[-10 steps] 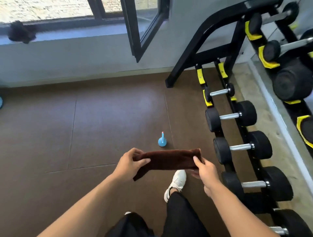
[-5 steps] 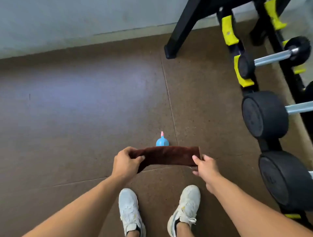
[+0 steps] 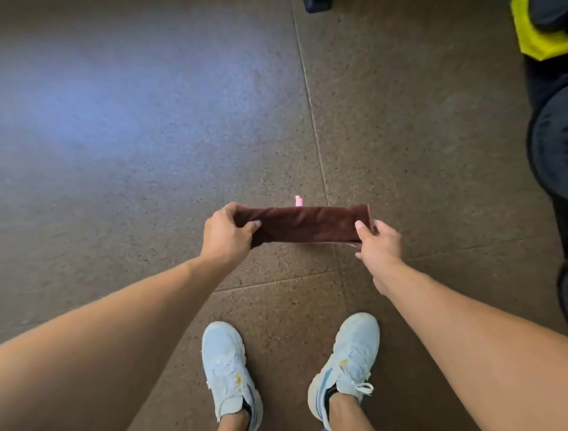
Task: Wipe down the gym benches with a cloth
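A dark brown cloth [image 3: 307, 224], folded into a long strip, is stretched level between my two hands above the floor. My left hand [image 3: 226, 235] grips its left end with curled fingers and thumb. My right hand [image 3: 379, 246] pinches the right end between thumb and fingers. Only the pink tip of a spray bottle [image 3: 298, 200] shows above the cloth's far edge; the rest of the bottle is hidden behind it. No gym bench is in view.
Brown speckled rubber floor tiles [image 3: 153, 138] fill the view. My two white sneakers [image 3: 229, 372] stand at the bottom. Black dumbbells [image 3: 550, 144] and a yellow rack piece [image 3: 534, 33] line the right edge. A black rack foot [image 3: 316, 3] sits at the top.
The view has tilted down toward the floor and my feet. The window, wall and most of the dumbbell rack have left the frame. The cloth now covers the blue bottle body.
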Available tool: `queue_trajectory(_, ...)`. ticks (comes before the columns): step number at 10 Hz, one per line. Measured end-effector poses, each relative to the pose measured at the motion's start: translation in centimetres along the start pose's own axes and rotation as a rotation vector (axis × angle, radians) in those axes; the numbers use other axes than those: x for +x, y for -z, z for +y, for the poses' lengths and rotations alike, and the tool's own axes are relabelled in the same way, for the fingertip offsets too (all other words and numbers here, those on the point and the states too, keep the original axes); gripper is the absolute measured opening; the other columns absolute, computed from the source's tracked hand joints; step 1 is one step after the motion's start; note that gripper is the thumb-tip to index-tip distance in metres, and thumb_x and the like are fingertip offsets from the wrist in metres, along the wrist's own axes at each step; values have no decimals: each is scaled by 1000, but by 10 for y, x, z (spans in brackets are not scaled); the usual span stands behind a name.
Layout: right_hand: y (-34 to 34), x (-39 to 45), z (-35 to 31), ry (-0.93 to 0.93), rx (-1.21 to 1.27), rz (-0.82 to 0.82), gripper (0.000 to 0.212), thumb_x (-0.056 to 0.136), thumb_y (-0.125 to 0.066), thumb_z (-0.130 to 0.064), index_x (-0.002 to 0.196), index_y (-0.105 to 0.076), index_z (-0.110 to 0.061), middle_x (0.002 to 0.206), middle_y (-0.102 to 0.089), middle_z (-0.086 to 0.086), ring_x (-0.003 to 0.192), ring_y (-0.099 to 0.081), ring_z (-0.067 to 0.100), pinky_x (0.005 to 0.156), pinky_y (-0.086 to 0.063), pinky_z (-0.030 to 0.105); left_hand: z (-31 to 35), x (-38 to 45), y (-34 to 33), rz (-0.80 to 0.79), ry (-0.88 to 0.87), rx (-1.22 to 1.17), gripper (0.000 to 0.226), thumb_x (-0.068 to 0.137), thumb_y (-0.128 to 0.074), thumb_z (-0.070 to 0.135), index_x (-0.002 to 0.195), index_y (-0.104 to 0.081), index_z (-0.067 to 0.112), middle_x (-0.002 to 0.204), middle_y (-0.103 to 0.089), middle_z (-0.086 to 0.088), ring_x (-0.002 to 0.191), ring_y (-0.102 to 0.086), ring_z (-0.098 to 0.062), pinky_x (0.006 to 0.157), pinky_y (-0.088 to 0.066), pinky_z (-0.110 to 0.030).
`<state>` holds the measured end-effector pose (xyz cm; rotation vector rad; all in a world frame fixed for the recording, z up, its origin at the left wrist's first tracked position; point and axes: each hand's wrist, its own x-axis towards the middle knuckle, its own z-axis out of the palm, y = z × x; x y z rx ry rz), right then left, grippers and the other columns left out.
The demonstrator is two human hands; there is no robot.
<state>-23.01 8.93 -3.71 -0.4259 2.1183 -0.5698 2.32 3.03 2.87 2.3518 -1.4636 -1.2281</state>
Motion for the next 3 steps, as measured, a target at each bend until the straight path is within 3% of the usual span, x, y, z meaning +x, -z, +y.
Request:
queue_trajectory(1,1,2,-5,-41,0,-26,41,95,-64,-49,129,-69,-27,125,-73,2,113,-69,29,101,-56,56,6,8,3,-93,16,30,57,86,-81,29,138,-60,16,131,-68,-6,125,-62,-25,99,-44,-27)
queue_trajectory(2,13,-9,-9,-68,-17,9,48,104,-60,-38,149,-55,-24,143,-63,-3,128,-62,25,114,-47,49,2,0,11,-211,61,32,80,83,-84,37,152,-46,21,150,-55,-8,137,-53,-25,114,-42,-36)
queue_trajectory(3,32,-49,-6,-16,-36,9,41,104,-61,-33,145,-58,-28,140,-66,-1,125,-65,26,112,-49,52,-2,-31,31,-189,54,-45,70,87,-80,37,149,-50,23,150,-56,-2,138,-53,-19,113,-44,-36)
